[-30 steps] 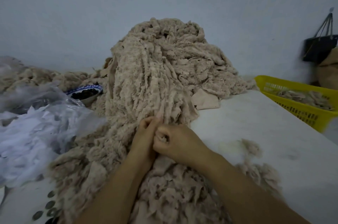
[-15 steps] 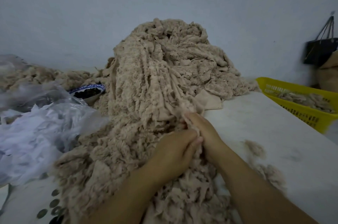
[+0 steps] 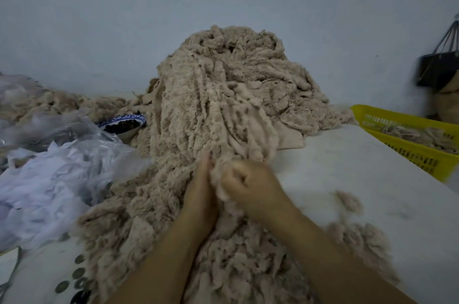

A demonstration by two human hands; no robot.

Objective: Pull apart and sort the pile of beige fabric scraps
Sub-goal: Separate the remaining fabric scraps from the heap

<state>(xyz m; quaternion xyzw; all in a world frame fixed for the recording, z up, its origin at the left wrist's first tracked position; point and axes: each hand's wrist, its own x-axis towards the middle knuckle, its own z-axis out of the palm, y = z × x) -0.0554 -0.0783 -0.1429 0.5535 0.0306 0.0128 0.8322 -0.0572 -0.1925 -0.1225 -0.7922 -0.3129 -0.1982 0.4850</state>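
I see the pile (image 3: 223,110) heaped at centre against the wall, spilling toward 6 o'clock over the table (image 3: 347,179). My right hand (image 3: 250,187) is a closed fist clenched on a scrap (image 3: 218,179) at the pile's lower edge. My left hand (image 3: 201,192) lies flat-fingered against the same scrap, touching the right; whether it grips I cannot tell. Loose tufts (image 3: 347,202) sit at 4 o'clock. Basket (image 3: 407,152) at 3 o'clock holds scraps. Bowl (image 3: 121,126) and plastic (image 3: 54,169) at 9 o'clock.
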